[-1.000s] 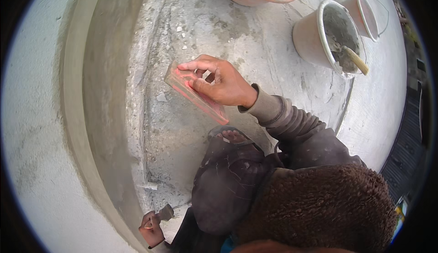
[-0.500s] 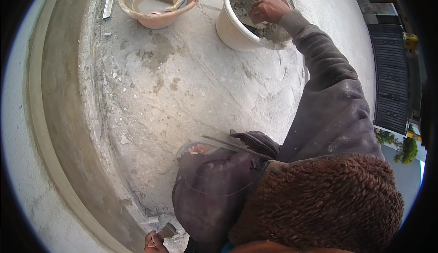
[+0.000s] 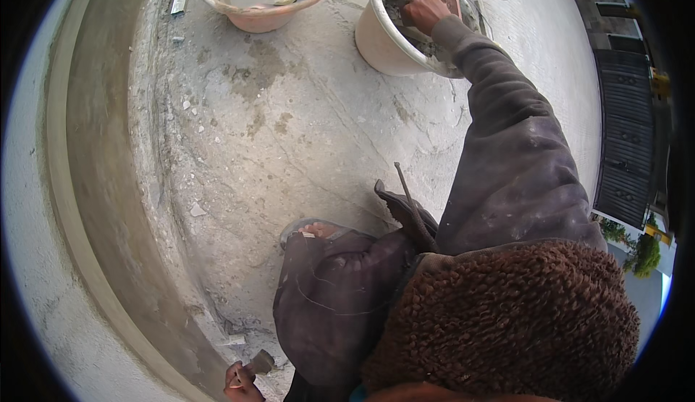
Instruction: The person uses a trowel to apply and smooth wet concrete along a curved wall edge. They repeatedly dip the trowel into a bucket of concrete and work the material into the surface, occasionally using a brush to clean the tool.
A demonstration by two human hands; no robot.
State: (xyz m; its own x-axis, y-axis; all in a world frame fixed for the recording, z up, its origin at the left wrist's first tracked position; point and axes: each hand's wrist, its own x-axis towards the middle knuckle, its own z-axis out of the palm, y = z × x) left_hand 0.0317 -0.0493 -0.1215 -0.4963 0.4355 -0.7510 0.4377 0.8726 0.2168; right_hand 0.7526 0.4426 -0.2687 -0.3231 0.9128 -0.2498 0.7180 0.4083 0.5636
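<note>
Reaching far forward with the dark-sleeved right arm [image 3: 517,123], gripping a flat reddish-brown board [image 3: 452,1] in the right hand [image 3: 426,11], knuckles up, at the mouth of a round off-white bucket [image 3: 376,40] of grey mortar. Pinching a short, broad-headed grey tool [image 3: 261,362] in the left hand [image 3: 241,384], low, near the rough concrete floor's [image 3: 239,170] wall-side edge.
</note>
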